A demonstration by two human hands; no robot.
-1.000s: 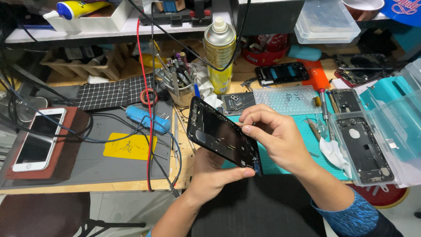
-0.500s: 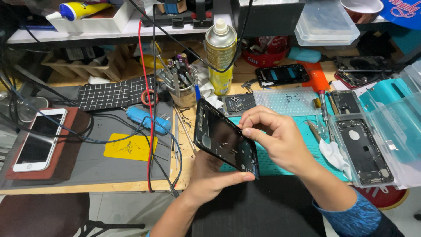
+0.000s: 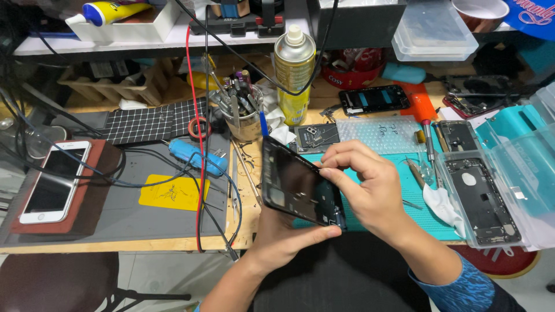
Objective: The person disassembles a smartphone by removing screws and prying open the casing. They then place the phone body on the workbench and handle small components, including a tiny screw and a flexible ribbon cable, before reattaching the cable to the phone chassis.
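Both hands (image 3: 370, 190) pinch the black phone frame (image 3: 298, 188).

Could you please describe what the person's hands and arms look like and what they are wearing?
Both hands, left and right, are bare, with no gloves, rings or watch in view. The right arm has a blue patterned sleeve above the forearm. The left forearm is bare.

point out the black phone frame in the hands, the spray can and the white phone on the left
black phone frame (image 3: 295, 188), head view, middle of its inner face
spray can (image 3: 295, 78), head view, middle of its body
white phone (image 3: 56, 181), head view, centre of its dark screen
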